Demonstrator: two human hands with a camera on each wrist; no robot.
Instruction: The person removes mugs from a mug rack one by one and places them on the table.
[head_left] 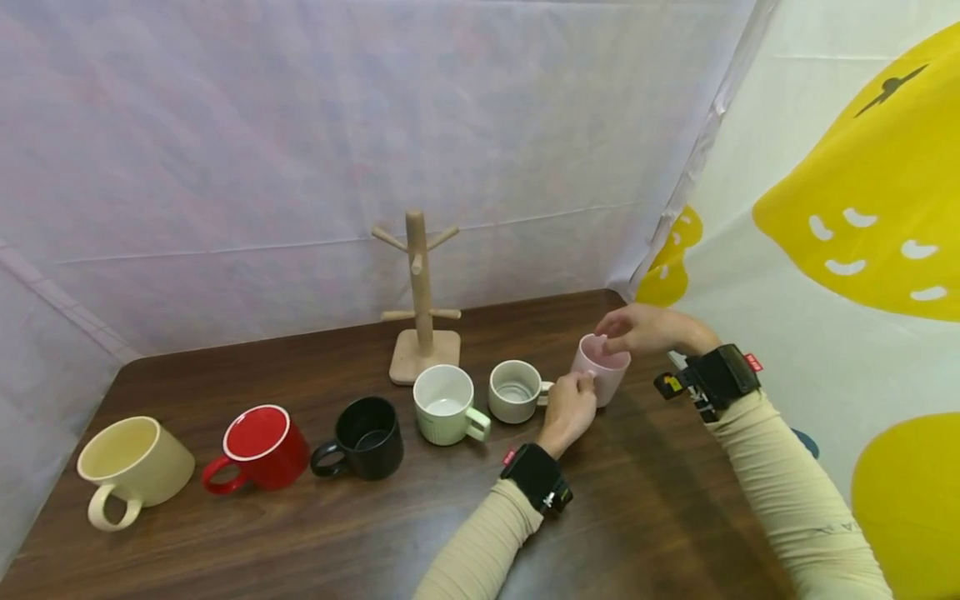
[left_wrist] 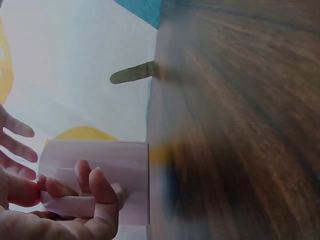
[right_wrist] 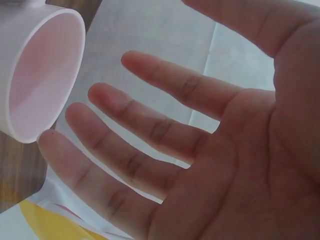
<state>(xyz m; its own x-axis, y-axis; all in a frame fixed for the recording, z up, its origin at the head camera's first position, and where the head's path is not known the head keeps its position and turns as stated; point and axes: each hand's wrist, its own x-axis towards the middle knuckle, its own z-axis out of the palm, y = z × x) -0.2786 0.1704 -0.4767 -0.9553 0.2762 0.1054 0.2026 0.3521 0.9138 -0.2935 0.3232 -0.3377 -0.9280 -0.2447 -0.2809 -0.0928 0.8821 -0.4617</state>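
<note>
A pink mug (head_left: 609, 383) stands upright at the right end of a row of mugs. My left hand (head_left: 572, 412) grips its handle (left_wrist: 72, 206), with fingers curled round it in the left wrist view. Above the mug's far right rim hovers my right hand (head_left: 647, 328). In the right wrist view its fingers (right_wrist: 160, 130) are spread and nearly straight, and the little fingertip sits at the rim; whether it touches I cannot tell. Just left of my left hand is a small off-white cup (head_left: 510, 408), its handle pointing towards that hand.
Further left stand a pale green mug (head_left: 441, 429), a black mug (head_left: 382, 454), a red mug (head_left: 283, 462) and a cream mug (head_left: 161, 475). Behind them rises a wooden mug tree (head_left: 422, 287) with bare pegs. White cloth walls (head_left: 300, 150) border the dark wooden table (head_left: 300, 542).
</note>
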